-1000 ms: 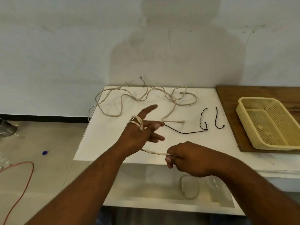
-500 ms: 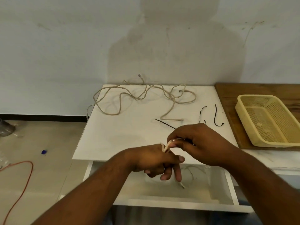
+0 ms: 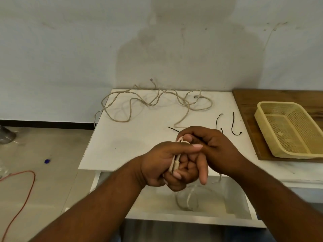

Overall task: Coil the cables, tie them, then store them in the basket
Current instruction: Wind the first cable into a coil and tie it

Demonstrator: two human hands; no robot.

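Coiling step, early, I judge. My left hand (image 3: 157, 165) is curled, clamped on a few turns of beige cable (image 3: 175, 163) wound round its fingers. My right hand (image 3: 215, 149), touching it, pinches same cable atop wraps. Rest of cable loose on table (image 3: 122, 145) beyond both hands; tail hangs below. Next: lay further turn round left fingers, tension even. Black ties (image 3: 233, 123) just beyond right hand; basket (image 3: 272, 151) well right.

Perforated plastic basket (image 3: 286, 130), matt white table (image 3: 122, 147), wood-grain board (image 3: 272, 98)
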